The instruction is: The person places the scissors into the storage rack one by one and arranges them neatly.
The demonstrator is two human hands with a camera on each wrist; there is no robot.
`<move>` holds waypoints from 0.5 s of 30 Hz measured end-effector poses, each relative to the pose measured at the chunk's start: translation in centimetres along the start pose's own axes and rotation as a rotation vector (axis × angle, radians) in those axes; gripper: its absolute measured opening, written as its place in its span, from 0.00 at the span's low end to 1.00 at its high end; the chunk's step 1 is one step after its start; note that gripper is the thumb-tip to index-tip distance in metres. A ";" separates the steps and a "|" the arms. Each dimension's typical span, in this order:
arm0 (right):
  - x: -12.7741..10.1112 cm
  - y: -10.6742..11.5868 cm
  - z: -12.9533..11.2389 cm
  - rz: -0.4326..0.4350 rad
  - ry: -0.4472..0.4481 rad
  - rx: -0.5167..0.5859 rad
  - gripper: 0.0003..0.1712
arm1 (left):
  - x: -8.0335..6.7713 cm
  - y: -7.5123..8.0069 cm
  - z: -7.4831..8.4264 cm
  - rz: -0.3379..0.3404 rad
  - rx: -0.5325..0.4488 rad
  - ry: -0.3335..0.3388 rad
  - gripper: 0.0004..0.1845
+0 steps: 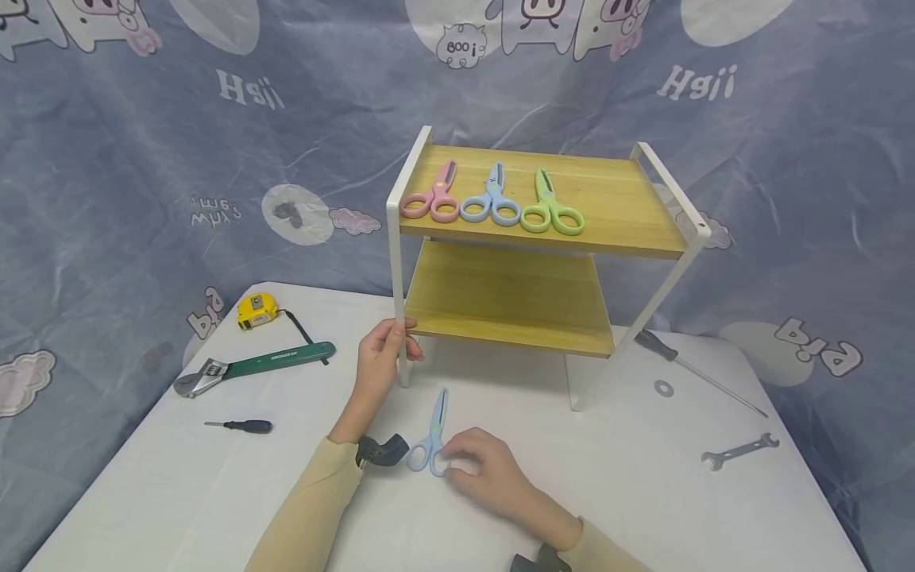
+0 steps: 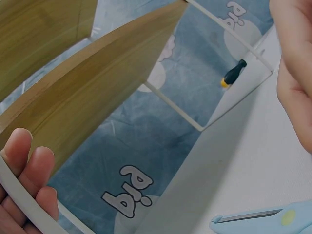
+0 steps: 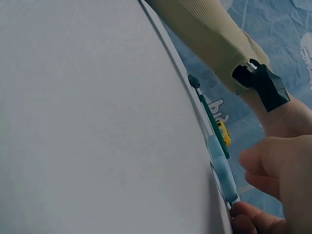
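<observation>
A white-framed shelf rack [image 1: 398, 238] with two wooden boards stands at the back of the table. Pink scissors [image 1: 432, 199], blue scissors [image 1: 492, 202] and green scissors [image 1: 549, 210] lie side by side on its top board. My left hand [image 1: 395, 340] grips the rack's front-left leg, and the left wrist view shows its fingers [image 2: 29, 165] curled round the white bar. Another pair of light blue scissors [image 1: 433, 435] lies on the table before the rack, blades pointing away. My right hand [image 1: 457, 462] pinches its handle loop, with the scissors [image 3: 222, 170] seen edge-on in the right wrist view.
At the left of the white table [image 1: 179, 492] lie a yellow tape measure [image 1: 256, 310], a green adjustable wrench [image 1: 257, 364] and a small screwdriver [image 1: 240, 426]. Right of the rack lie a long screwdriver [image 1: 686, 367], a washer [image 1: 663, 388] and an open-end spanner [image 1: 739, 450].
</observation>
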State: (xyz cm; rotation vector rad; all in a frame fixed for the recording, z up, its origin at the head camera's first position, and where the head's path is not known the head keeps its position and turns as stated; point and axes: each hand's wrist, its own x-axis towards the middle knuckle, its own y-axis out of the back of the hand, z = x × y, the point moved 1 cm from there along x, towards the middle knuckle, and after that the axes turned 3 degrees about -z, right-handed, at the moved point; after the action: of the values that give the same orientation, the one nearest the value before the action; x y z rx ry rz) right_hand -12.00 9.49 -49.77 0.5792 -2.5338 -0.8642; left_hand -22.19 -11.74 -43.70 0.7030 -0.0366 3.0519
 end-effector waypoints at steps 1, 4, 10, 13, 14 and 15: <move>0.0 0.0 0.1 -0.008 0.016 -0.020 0.14 | 0.0 0.0 0.0 0.000 -0.003 -0.002 0.18; -0.1 -0.2 0.1 -0.038 0.040 -0.096 0.15 | 0.0 0.0 0.0 0.000 -0.012 -0.009 0.17; -0.2 -0.2 -0.2 -0.093 0.090 -0.266 0.17 | 0.0 0.0 -0.1 -0.001 -0.024 -0.006 0.17; -0.2 -0.1 -0.3 -0.125 0.101 -0.318 0.19 | 0.0 0.0 -0.1 0.000 -0.024 0.000 0.17; -0.2 -0.1 -0.4 -0.138 0.101 -0.330 0.20 | 0.0 0.0 0.0 0.000 -0.023 0.001 0.17; -0.1 -0.1 -0.5 -0.152 0.101 -0.348 0.21 | 0.0 0.0 0.1 -0.001 -0.022 0.002 0.17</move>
State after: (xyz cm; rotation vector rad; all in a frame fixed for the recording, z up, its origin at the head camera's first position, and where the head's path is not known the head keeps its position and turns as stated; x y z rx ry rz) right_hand -11.63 9.28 -49.52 0.6861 -2.2005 -1.2617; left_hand -22.18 -11.74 -43.63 0.6990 -0.0704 3.0464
